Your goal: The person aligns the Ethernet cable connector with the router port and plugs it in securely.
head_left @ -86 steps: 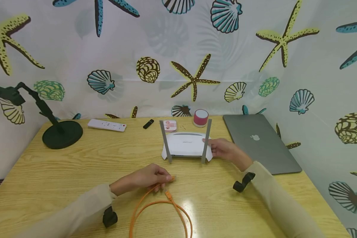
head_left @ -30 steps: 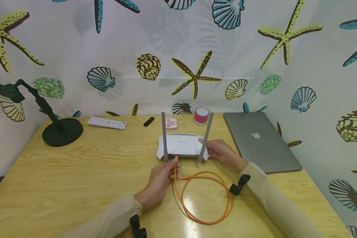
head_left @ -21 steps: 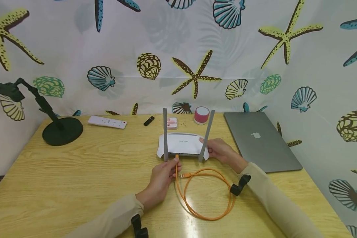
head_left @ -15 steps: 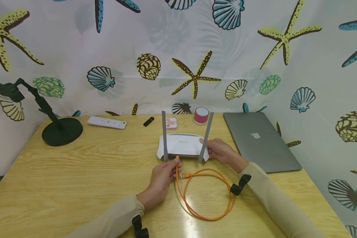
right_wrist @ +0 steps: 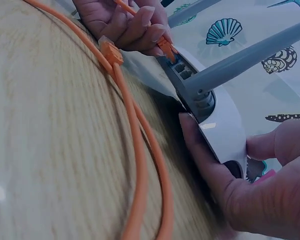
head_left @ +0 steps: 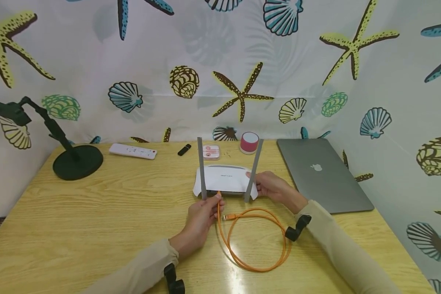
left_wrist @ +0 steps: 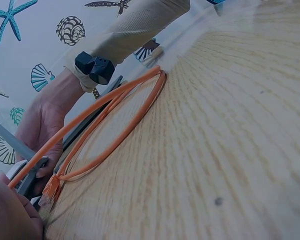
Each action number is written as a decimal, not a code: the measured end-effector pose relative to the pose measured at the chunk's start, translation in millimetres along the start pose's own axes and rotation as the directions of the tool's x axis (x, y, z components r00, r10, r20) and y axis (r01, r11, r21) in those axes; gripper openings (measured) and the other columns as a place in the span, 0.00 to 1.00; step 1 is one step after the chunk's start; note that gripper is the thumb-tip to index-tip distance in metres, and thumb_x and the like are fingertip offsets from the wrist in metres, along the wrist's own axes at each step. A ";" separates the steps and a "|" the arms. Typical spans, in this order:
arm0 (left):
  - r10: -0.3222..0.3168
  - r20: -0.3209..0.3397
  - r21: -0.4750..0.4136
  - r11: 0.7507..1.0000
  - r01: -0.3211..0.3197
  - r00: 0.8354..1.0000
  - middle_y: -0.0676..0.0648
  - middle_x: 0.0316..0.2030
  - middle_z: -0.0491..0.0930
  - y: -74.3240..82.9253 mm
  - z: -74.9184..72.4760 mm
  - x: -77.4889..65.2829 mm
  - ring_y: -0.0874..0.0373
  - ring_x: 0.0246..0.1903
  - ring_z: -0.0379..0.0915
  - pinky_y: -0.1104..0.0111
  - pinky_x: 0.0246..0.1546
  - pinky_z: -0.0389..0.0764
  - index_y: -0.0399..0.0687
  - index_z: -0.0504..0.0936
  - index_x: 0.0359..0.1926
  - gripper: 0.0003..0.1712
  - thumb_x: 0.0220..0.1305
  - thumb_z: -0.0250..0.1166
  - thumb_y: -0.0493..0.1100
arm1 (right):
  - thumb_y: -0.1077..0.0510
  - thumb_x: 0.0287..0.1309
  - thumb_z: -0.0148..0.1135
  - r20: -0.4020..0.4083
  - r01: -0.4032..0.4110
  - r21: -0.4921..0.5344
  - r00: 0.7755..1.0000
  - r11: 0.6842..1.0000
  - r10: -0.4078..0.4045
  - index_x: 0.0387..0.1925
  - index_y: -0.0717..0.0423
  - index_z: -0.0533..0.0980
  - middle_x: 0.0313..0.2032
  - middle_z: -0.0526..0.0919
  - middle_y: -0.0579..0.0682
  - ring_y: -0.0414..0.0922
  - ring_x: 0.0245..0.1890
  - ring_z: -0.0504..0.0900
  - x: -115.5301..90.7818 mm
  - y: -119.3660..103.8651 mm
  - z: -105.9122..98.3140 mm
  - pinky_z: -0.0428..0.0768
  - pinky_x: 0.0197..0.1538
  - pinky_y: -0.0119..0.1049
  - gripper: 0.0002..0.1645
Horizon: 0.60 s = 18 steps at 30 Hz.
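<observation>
A white router with two grey antennas sits mid-table in the head view, its port side facing me. My right hand grips its right end, thumb on top and fingers beneath, as the right wrist view shows. My left hand pinches one plug of an orange Ethernet cable at the router's ports. In the right wrist view that orange plug is at a port near one end of the row; how deep it sits, I cannot tell. The cable's other plug lies loose on the table beside my left fingers.
A closed grey laptop lies to the right. Behind the router stand a pink-and-white cylinder and a small earphone case. Farther left are a black USB stick, a white remote and a dark lamp.
My left hand has brought the plug forward and right to the router's ports, and the cable loop shifted right. The router moved slightly left. Over the last half second little differs; the router tilts slightly.
</observation>
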<state>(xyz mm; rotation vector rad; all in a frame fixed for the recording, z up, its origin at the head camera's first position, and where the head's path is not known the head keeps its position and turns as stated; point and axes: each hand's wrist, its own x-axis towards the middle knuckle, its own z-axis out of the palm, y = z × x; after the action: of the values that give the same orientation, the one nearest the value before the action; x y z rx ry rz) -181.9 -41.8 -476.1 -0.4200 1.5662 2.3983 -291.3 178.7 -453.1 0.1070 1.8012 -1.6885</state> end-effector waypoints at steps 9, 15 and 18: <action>-0.009 0.004 -0.005 1.000 0.009 1.000 0.52 0.33 0.83 3.6 0.5 2.5 0.66 0.31 0.77 0.80 0.29 0.72 0.32 0.77 0.55 0.22 0.68 0.62 0.45 | 0.48 0.71 0.54 -0.064 -0.007 0.015 0.998 1.000 0.008 0.29 0.58 0.73 0.19 0.80 0.46 0.40 0.21 0.81 0.6 -5.5 8.3 0.80 0.27 0.33 0.19; -0.001 0.003 -0.012 1.000 0.001 1.000 0.53 0.31 0.83 1.3 1.0 1.8 0.67 0.29 0.76 0.80 0.28 0.71 0.30 0.77 0.54 0.23 0.68 0.63 0.45 | 0.47 0.69 0.56 -0.092 0.003 -0.048 0.996 0.999 -0.007 0.23 0.56 0.74 0.18 0.79 0.47 0.41 0.20 0.78 3.9 -1.7 8.8 0.78 0.25 0.34 0.21; 0.006 -0.004 -0.011 1.000 -0.006 1.000 0.53 0.29 0.83 -0.4 0.8 0.4 0.67 0.27 0.76 0.80 0.26 0.71 0.28 0.77 0.52 0.22 0.68 0.63 0.44 | 0.47 0.70 0.55 -0.080 0.011 -0.077 0.997 0.997 -0.017 0.22 0.55 0.73 0.18 0.78 0.46 0.41 0.20 0.77 4.9 -0.6 8.1 0.77 0.25 0.34 0.22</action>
<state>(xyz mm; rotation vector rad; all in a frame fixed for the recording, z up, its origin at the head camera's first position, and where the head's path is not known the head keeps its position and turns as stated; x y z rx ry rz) -182.3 -40.9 -476.3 -0.4238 1.5591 2.4130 -292.2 169.4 -454.7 0.1316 1.9282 -1.6439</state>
